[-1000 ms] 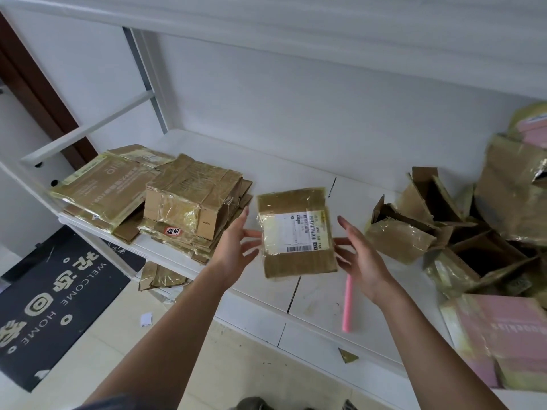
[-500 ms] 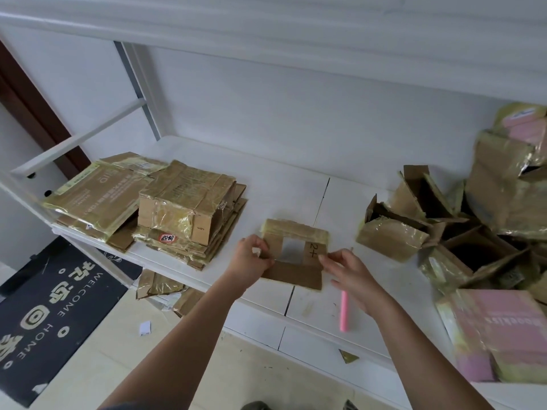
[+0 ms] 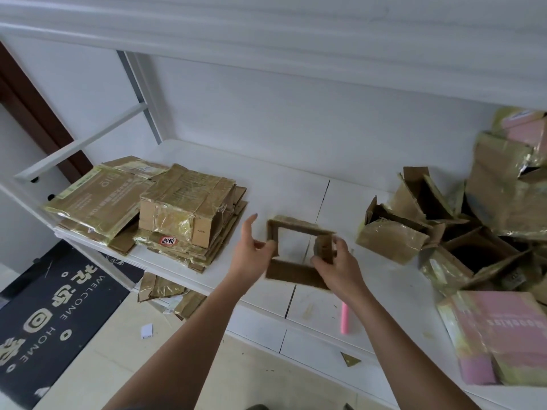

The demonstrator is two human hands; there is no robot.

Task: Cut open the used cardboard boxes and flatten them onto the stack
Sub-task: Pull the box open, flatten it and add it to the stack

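Holding a small box [image 3: 299,253] over the white shelf [image 3: 284,187], the person has it open at both ends, so you can look right through it like a window. The left hand [image 3: 251,255] pinches the left wall with the thumb, and its other fingers stick up straight. The right hand [image 3: 337,264] has its fingers curled round the right wall. The box sits in the middle of the view.

This looks like the squashing step. The box seems cut open but is not flat yet. Next, the two hands would need to push the walls sideways until the box folds down thin. Then it can go on the stack [image 3: 180,220] of flat boxes, out at 9 o'clock from the hands.

At 3 o'clock lies a messy pile of boxes [image 3: 444,232] not yet flattened, some with shiny tape. A pink stick [image 3: 344,319] lies on the shelf at 5 o'clock, near the right arm; it may be the cutter, but I cannot tell. Down at 8 o'clock a dark doormat [image 3: 53,315] lies on the floor, with cardboard scraps [image 3: 168,294] near it.
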